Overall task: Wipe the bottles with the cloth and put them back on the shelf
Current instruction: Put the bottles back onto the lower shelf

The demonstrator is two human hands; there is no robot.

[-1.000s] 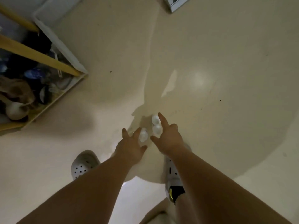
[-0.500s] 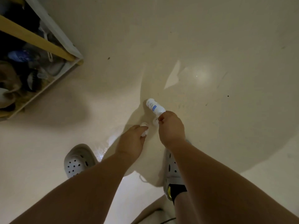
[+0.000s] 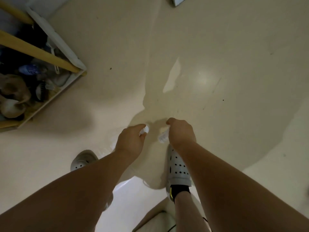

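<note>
The left hand [image 3: 130,141] curls round a small white plastic bottle [image 3: 145,130] jutting past its fingertips. The right hand [image 3: 181,133] grips a labelled white bottle [image 3: 163,136] beneath its palm.

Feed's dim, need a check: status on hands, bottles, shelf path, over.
Left hand grips small white bottle. Right hand grips labelled bottle. No cloth in view. Shelf front-left, nothing seen blocking on floor.
</note>
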